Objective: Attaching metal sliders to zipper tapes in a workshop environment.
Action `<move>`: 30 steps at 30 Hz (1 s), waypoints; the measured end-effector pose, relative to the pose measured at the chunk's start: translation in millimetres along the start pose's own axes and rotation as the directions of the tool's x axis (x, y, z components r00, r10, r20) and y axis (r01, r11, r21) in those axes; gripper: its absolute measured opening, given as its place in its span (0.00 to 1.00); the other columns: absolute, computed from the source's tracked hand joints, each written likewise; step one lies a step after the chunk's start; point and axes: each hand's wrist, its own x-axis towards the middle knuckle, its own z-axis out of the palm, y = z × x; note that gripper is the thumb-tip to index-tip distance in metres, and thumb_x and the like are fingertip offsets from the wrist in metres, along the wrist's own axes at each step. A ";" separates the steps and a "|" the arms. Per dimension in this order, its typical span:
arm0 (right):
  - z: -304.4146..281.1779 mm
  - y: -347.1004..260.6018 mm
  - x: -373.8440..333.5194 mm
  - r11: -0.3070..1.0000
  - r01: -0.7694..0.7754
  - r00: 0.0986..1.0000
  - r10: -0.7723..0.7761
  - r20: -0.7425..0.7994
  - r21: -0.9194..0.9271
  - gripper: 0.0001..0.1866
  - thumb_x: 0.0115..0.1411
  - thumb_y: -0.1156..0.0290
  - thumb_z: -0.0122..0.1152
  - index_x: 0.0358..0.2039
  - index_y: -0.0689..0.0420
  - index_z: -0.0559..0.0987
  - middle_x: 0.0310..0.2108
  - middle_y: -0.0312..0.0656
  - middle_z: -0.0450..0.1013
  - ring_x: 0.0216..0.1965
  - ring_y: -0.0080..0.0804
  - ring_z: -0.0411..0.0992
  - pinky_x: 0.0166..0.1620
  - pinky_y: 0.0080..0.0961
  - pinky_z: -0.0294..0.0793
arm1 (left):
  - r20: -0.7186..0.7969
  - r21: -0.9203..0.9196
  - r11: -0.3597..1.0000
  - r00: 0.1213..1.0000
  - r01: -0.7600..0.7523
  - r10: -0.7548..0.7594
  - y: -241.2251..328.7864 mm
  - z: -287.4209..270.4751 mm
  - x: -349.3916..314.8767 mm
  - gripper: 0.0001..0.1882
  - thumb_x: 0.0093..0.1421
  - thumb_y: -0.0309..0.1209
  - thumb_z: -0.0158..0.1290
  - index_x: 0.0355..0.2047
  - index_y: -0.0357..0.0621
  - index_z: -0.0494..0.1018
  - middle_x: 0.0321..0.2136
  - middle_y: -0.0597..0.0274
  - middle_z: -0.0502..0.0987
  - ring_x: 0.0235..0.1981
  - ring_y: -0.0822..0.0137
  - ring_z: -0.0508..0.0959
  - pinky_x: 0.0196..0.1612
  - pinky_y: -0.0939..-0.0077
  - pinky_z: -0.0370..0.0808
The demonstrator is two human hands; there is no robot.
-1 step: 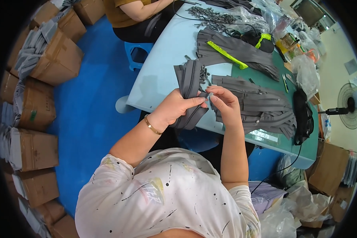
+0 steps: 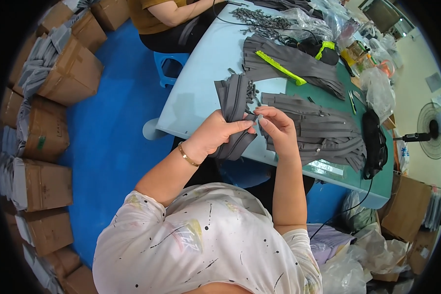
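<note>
Lettering, pale and partly lost in folds, sits beside a yellowish patch on the speckled white shirt that fills the lower part of my view. From my end I see the left hand closed around folded dark grey zipper strips, thumb on top, just over the near edge of the pale blue table. The right hand is close beside it, thumb and forefinger drawn together at the strips' right-hand end; I can't tell whether they grip a small piece there. A gold-toned bracelet circles the left wrist.

Small dark pieces lie just beyond the strips, and a broad stack of grey zippers spreads to the right of the right hand, near a black pouch.

Checking for labels, I find dark print and a small green sticker on a cardboard box at left, and a white label on a carton at lower right. Farther up, a co-worker sits on a blue stool.
</note>
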 end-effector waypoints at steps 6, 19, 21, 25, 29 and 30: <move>-0.9 -0.5 -3.1 0.991 0.026 1.000 -0.024 0.018 -0.134 0.09 0.52 0.77 0.60 0.35 0.60 0.77 0.38 0.38 0.72 0.43 0.27 0.68 0.48 0.23 0.64 | -0.024 -0.006 1.000 0.999 0.023 -0.023 -12.7 -1.9 0.0 0.09 0.55 0.30 0.56 0.34 0.40 0.73 0.27 0.61 0.77 0.25 0.78 0.75 0.23 0.89 0.70; 15.1 -0.8 -8.1 0.929 -0.267 0.946 0.202 -0.251 -0.256 0.17 0.56 0.68 0.60 0.45 0.60 0.72 0.34 0.36 0.73 0.34 0.22 0.70 0.37 0.16 0.67 | -0.110 0.027 0.998 0.993 0.056 -0.052 -16.2 -15.7 3.6 0.09 0.56 0.31 0.55 0.36 0.41 0.73 0.29 0.64 0.77 0.26 0.80 0.74 0.20 0.90 0.68; 26.9 -7.2 -9.8 0.910 -0.408 0.891 0.379 -0.250 -0.072 0.16 0.56 0.68 0.60 0.43 0.62 0.72 0.32 0.35 0.73 0.29 0.18 0.70 0.32 0.14 0.68 | -0.095 -0.028 1.000 0.995 0.011 -0.014 -13.2 -13.8 1.8 0.11 0.56 0.31 0.55 0.39 0.41 0.72 0.30 0.65 0.76 0.27 0.81 0.74 0.20 0.91 0.66; 33.9 15.9 -11.1 0.897 -0.304 0.892 0.386 -0.234 0.321 0.12 0.54 0.72 0.61 0.39 0.61 0.74 0.29 0.33 0.73 0.26 0.15 0.68 0.30 0.12 0.68 | -0.120 0.031 0.999 0.993 -0.016 0.020 -14.2 -16.6 1.8 0.14 0.56 0.29 0.55 0.43 0.41 0.70 0.30 0.64 0.76 0.21 0.83 0.70 0.18 0.91 0.62; 34.1 33.5 -15.2 0.993 -0.033 0.825 0.089 -0.558 0.110 0.08 0.54 0.76 0.61 0.36 0.61 0.76 0.27 0.32 0.70 0.26 0.14 0.67 0.30 0.11 0.67 | -0.123 -0.058 0.993 0.988 -0.102 0.094 -11.0 -19.9 5.1 0.17 0.57 0.27 0.52 0.48 0.40 0.68 0.29 0.62 0.75 0.16 0.84 0.62 0.16 0.89 0.55; 36.3 33.7 -15.2 0.993 -0.030 0.824 0.091 -0.559 0.117 0.08 0.54 0.76 0.61 0.36 0.61 0.76 0.27 0.32 0.70 0.26 0.14 0.67 0.30 0.11 0.67 | -0.127 -0.084 0.989 0.986 -0.121 0.110 -10.0 -21.1 5.9 0.17 0.58 0.27 0.51 0.48 0.40 0.67 0.29 0.62 0.74 0.14 0.84 0.59 0.16 0.88 0.52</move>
